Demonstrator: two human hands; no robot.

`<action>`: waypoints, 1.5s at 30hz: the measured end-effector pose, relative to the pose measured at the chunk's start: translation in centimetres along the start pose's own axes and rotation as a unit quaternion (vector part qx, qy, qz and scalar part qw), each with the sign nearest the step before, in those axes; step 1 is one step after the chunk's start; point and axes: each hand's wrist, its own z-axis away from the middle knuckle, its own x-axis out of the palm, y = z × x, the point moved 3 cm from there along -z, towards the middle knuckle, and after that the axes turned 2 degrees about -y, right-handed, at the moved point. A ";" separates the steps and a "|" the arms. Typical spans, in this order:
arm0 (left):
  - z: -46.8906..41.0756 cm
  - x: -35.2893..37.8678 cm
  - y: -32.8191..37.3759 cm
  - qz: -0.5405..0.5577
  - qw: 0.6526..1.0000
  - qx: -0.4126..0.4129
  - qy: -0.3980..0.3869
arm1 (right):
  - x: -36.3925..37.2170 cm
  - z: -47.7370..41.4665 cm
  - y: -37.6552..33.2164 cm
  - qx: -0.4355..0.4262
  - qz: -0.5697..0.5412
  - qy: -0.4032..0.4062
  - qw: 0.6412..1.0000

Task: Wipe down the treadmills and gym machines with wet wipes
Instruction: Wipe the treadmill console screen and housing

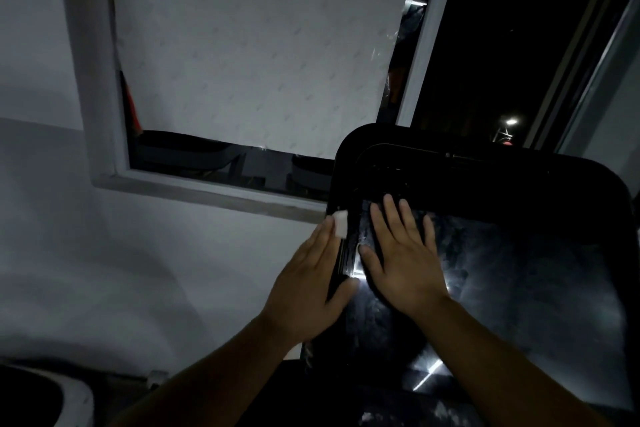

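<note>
In a dim room, a person's left hand (pixel 308 277) presses a white wet wipe (pixel 340 220) under straight fingers against the left edge of a glossy black treadmill console (pixel 519 253), near its top-left corner. The right hand (pixel 405 260) lies flat and spread on the screen, holding nothing.

- Pale wall (pixel 52 236), dimly lit.
- Grey-framed window (pixel 100 80), its white blind (pixel 259 45) drawn most of the way down.
- Darkness outside; one street lamp (pixel 512 121) glows.

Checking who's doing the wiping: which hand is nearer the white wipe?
Left. The wipe sits at the fingertips of the left hand, at the left edge of the screen; the right hand lies flat on the screen, right of the wipe.
</note>
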 end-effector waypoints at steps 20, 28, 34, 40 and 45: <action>-3.1 -1.9 0.7 -0.039 0.998 -0.011 -0.039 | -1.6 0.6 -0.8 0.001 -0.056 -0.061 0.997; -2.5 -2.1 0.5 -0.043 0.998 -0.002 -0.049 | -1.8 0.6 -0.9 0.005 -0.056 -0.064 0.996; -0.2 -0.9 0.9 -0.013 0.998 0.004 -0.059 | -1.9 0.6 -0.9 0.009 -0.047 -0.069 0.996; -2.7 -1.5 1.4 0.001 0.999 -0.021 -0.042 | -1.4 1.1 -1.1 0.000 -0.053 -0.075 0.996; 2.8 0.5 0.1 -0.017 0.998 0.034 -0.045 | -0.2 4.0 -1.8 -0.042 -0.030 -0.040 0.998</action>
